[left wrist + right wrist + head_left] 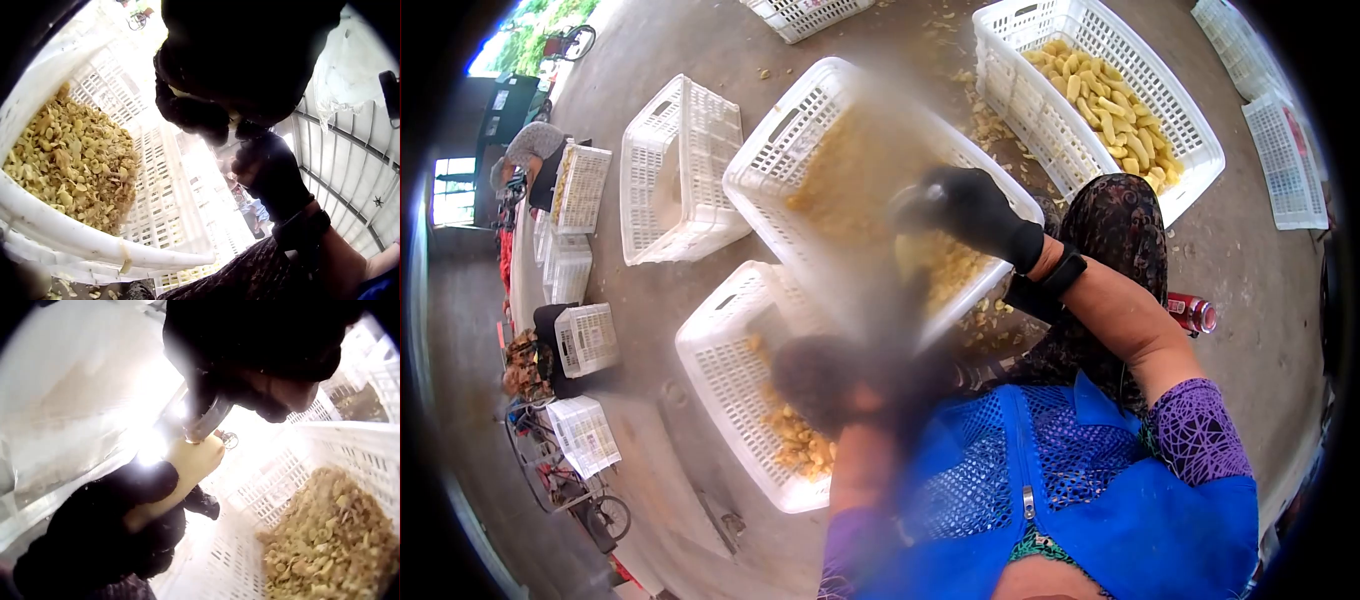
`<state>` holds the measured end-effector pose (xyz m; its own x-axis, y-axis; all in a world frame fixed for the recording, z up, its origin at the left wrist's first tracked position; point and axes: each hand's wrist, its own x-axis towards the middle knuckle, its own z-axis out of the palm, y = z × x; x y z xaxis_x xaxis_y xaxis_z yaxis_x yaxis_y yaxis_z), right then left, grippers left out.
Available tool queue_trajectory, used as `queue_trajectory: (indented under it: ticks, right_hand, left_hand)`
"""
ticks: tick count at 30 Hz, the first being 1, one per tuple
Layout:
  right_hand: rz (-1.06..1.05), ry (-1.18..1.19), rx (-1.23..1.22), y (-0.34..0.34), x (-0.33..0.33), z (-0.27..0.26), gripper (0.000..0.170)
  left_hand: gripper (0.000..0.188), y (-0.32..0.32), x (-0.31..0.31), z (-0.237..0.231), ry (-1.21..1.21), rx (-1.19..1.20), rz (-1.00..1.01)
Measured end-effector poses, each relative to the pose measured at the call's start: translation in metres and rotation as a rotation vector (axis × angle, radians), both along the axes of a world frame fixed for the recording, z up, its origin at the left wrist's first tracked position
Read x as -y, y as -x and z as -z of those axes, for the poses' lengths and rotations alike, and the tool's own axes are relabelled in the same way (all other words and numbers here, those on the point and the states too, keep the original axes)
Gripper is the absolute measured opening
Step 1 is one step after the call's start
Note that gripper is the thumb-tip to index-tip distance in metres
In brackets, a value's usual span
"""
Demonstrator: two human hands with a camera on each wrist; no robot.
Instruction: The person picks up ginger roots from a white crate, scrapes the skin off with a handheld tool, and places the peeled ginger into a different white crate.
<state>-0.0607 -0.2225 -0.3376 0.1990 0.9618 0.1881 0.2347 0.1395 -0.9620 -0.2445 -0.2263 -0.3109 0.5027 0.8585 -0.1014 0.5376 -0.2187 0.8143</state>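
My right hand (980, 215), in a black glove, holds a peeler (214, 419) whose curved metal edge shows in the right wrist view. Opposite it, the black-gloved left hand (119, 519) grips a long, pale yellow peeled vegetable (194, 464). The peeler sits right at the vegetable's upper end. Both hands are over a white perforated crate (750, 165) heaped with yellowish peelings (322, 540). A blur across the middle of the head view veils the left hand and part of the crate.
At the upper right, a white crate (1020, 130) holds many peeled yellow pieces (1105, 105). Another crate (720, 350) with yellow pieces stands at the lower left, and stacked crates (690, 170) beyond. A red can (1190, 312) lies by my knee. Two people sit far left.
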Motion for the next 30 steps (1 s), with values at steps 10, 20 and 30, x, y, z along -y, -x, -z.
queue_trajectory:
  ticks: [10, 20, 30]
  right_hand:
    - [0.025, 0.01, 0.005, -0.02, 0.014, -0.032, 0.022]
    - [-0.106, 0.052, 0.952, 0.001, 0.035, -0.003, 0.027]
    - [-0.133, 0.09, 1.004, -0.008, 0.024, 0.034, 0.012]
  left_hand:
    - [0.035, 0.018, 0.017, -0.031, 0.342, 0.398, -0.159]
    - [0.036, 0.019, 0.013, -0.02, 0.295, 0.382, -0.144]
    - [0.038, 0.019, 0.011, -0.016, 0.27, 0.365, -0.126]
